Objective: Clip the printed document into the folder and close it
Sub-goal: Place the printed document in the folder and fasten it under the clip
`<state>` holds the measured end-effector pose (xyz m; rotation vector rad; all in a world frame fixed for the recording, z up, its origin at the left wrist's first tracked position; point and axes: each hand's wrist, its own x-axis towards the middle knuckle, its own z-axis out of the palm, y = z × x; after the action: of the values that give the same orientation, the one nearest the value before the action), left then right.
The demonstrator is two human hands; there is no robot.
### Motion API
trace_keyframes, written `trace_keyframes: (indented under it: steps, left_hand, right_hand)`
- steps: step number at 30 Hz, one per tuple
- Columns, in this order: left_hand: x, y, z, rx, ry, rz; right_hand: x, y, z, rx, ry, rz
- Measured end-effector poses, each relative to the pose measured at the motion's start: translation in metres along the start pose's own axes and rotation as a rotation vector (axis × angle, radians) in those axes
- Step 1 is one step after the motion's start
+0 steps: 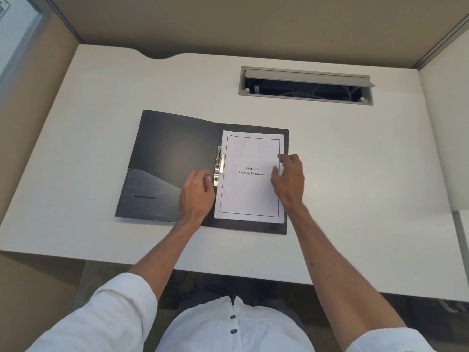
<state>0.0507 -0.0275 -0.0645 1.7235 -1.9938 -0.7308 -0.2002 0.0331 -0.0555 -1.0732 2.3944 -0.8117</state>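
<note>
A black folder (167, 158) lies open flat on the white desk (101, 97). The printed document (250, 189), a white stack with a framed title page, rests on the folder's right half. A metal clip (218, 165) runs along the spine at the document's left edge. My left hand (196, 194) sits on the folder beside the clip, fingertips touching the clip's lower end. My right hand (289, 177) hovers over the document's right edge, fingers spread and bent downward, holding nothing.
An open cable hatch (305, 86) with wires inside is set into the desk at the back right. Beige partition walls (253, 21) enclose the desk on the back and both sides. The desk's front edge runs just below the folder.
</note>
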Motion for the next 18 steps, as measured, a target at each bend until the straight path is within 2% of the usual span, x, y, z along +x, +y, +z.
trace_keyframes:
  steps: [3,5,9,18]
  left_hand:
    - [0.022,0.005,-0.002,0.033,-0.007,0.064]
    - [0.037,0.01,-0.002,0.063,-0.036,0.123]
    - [0.063,0.02,-0.003,0.128,-0.081,0.202]
    - [0.091,0.025,-0.001,0.184,-0.202,0.237]
  right_hand:
    - [0.001,-0.009,0.005,-0.153,-0.202,-0.238]
    - [0.002,-0.016,0.009,-0.274,-0.304,-0.309]
    - [0.005,-0.024,0.017,-0.37,-0.388,-0.342]
    - [0.004,-0.022,0.022,-0.429,-0.439,-0.318]
